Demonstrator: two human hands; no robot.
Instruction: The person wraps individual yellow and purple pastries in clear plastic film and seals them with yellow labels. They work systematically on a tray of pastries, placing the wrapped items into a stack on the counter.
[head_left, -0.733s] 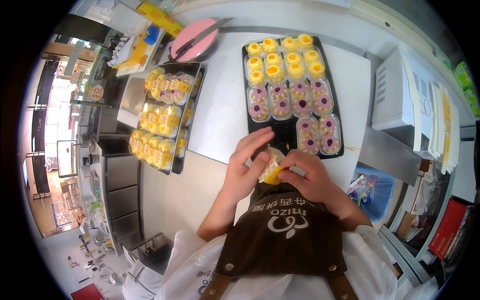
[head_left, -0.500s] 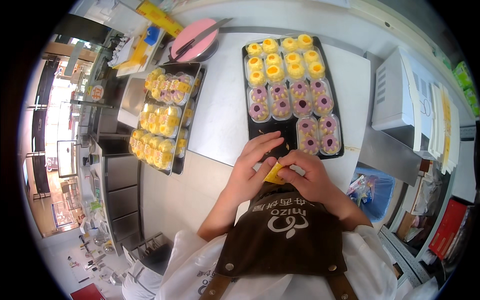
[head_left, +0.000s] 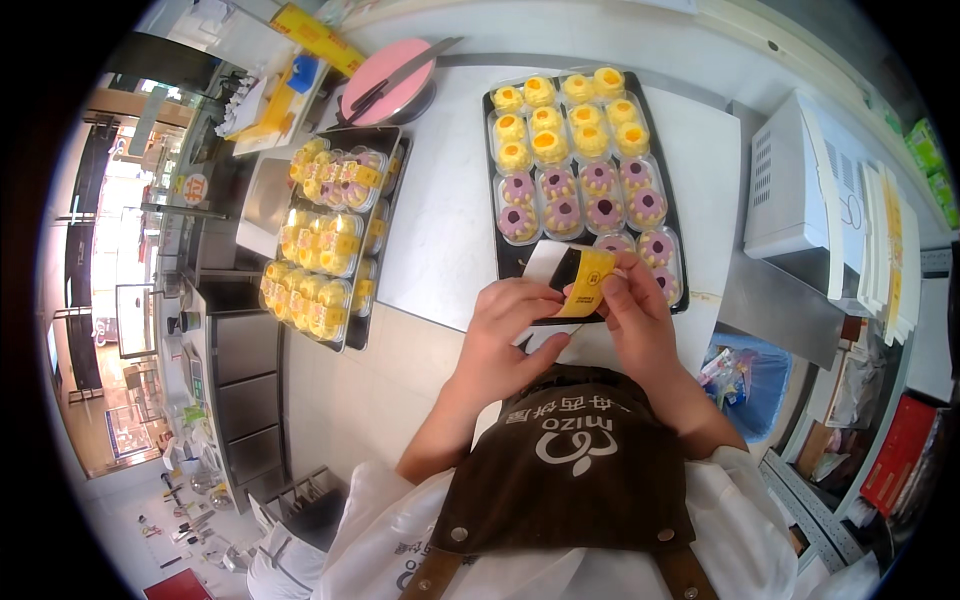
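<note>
In front of my apron, over the near end of a black tray (head_left: pixel 683 262), my right hand (head_left: pixel 645 312) pinches a yellow paper band (head_left: pixel 588 285) between thumb and fingers. A white part shows at the band's left, with a dark area between the two. My left hand (head_left: pixel 510 335) is on the left of the band, fingertips at its lower edge and thumb spread away. Clear plastic boxes of round pastries fill much of the tray: yellow ones (head_left: pixel 549 142) at the far end, purple ones (head_left: pixel 562 211) nearer. My right hand and the band partly cover the nearest purple boxes.
On the left, another dark tray (head_left: pixel 385 205) bears boxed pastries with yellow bands (head_left: pixel 325 240). Behind it, a long knife (head_left: pixel 410 68) lies on a pink round board (head_left: pixel 385 75). A white appliance (head_left: pixel 800 190) stands at right, a blue-lined bin (head_left: pixel 760 395) below.
The yellow band has moved up and to the right and now shows a larger face, with a white part. My left thumb has come away from it; my right hand has risen with it.
</note>
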